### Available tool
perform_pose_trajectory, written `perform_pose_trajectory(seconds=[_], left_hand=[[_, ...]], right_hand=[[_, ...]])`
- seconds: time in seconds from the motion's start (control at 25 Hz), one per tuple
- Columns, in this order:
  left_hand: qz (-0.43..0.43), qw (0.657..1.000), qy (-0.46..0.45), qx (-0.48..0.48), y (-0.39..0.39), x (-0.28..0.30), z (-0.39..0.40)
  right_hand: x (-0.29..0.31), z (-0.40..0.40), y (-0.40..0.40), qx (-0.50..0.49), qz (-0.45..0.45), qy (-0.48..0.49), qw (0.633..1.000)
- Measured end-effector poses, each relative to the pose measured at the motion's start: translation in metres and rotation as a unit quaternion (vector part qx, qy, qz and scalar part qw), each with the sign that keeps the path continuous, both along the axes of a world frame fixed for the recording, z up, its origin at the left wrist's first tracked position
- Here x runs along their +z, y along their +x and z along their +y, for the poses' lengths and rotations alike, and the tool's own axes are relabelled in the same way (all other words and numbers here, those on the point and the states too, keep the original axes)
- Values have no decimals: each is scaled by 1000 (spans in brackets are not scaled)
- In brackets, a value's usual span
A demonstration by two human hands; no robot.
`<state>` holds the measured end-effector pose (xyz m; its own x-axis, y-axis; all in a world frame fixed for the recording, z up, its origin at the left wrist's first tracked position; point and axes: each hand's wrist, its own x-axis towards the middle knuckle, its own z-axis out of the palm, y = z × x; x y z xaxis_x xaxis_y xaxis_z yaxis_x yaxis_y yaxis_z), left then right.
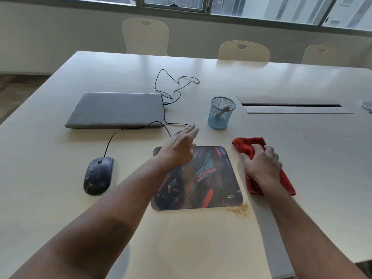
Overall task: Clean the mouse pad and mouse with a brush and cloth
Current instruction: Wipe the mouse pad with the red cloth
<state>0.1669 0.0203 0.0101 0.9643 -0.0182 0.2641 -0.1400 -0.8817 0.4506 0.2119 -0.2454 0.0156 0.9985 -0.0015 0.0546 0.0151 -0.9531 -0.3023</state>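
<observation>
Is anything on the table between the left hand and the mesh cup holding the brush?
Nothing visible blocks it. The left hand is open above the mouse pad's far edge, fingers pointing toward the blue mesh cup. Only bare table and the end of the black mouse cable lie between them.

Right hand (261,164) grips red cloth (246,147) beside mouse pad (213,178).

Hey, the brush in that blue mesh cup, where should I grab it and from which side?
Take the brush by its upper end, which leans against the rim of the blue mesh cup, coming from straight above. The cup's walls block any approach from the side. The left hand is open and nearest, so it seems best placed.
</observation>
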Motion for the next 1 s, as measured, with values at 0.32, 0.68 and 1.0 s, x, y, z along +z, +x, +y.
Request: perform_pose_trajectory(seconds=[0.32,0.68,1.0], left_hand=[[-24,992,-76,96,-72,-7,33],[17,983,-106,152,-119,-15,43],[7,983,-106,150,-125,-14,41]], right_hand=[[17,13,-4,11,-63,49,997],[27,110,-60,189,-77,85,975],[3,165,-98,297,-56,27,953]])
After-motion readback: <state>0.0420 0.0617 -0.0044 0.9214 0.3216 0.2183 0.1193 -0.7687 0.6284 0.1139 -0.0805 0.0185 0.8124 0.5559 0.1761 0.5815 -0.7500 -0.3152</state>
